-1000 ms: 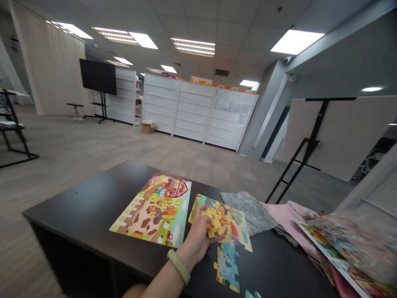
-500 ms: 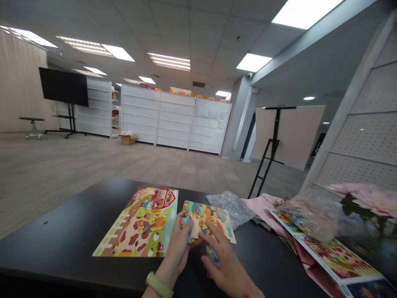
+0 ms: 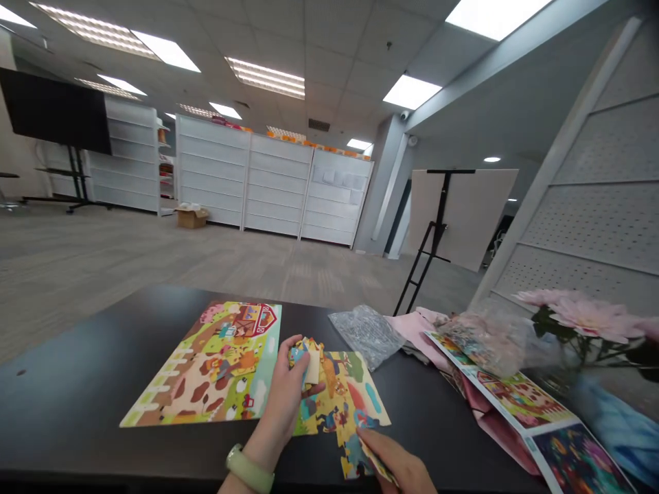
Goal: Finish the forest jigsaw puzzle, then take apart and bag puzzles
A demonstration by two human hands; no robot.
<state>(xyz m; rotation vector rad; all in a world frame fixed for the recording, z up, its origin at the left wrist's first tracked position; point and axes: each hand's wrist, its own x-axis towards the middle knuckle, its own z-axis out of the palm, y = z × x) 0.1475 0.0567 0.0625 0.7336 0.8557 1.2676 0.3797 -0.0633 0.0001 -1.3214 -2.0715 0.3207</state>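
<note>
My left hand [image 3: 282, 391], with a pale green bangle at the wrist, is closed around a small stack of jigsaw pieces [image 3: 311, 367]. It is held over the left side of a partly joined jigsaw puzzle [image 3: 368, 392] on the black table. At the lower right edge of that puzzle, my right hand [image 3: 401, 461] grips a jigsaw piece [image 3: 379, 468], seen nearly edge-on. Part of this piece is hidden by the fingers. A full farm picture sheet [image 3: 206, 384], with a barn and a spotted cow, lies flat to the left.
Behind the puzzle lies a clear plastic bag [image 3: 365, 335]. To the right are a pink cloth bag [image 3: 481, 415], printed picture sheets [image 3: 519, 398], a plastic bag of pieces [image 3: 489, 339] and pink flowers [image 3: 587, 319]. The black table [image 3: 93, 384] extends left.
My right hand has left the stack in my left hand and moved down and right, now carrying a piece. More of the joined puzzle shows. The view has shifted right.
</note>
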